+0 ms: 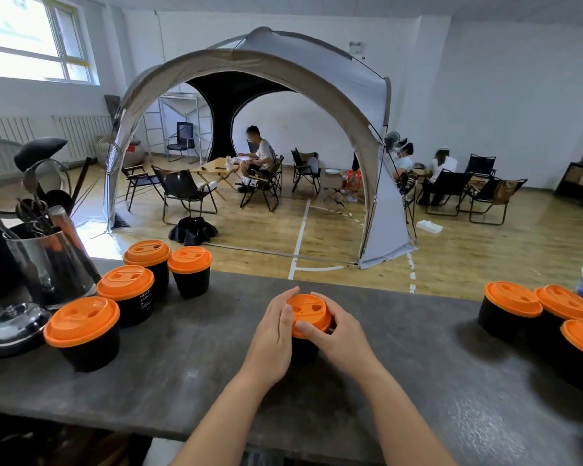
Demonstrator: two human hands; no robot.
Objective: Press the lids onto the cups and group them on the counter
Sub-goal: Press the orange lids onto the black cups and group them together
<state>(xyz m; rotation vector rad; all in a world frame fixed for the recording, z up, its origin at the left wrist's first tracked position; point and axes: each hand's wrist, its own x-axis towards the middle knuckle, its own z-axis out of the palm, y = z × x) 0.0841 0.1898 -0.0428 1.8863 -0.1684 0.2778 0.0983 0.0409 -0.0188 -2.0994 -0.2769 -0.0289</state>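
- Both hands, left hand (274, 334) and right hand (337, 331), clamp the orange plastic lid (308, 312) on the black paper cup (304, 348), mid grey counter (401, 381).
- Risk: uneven press tips the cup or leaves the rim unseated.
- Four lidded cups (128, 290) left of it, three (549, 317) right.
- One left cup has white print, too small to read.

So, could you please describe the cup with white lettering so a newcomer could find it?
Start at the metal utensil jug at the counter's left end. Four lidded cups stand beside it; the lettered cup is second from the front. Only it shows white print on its black side.
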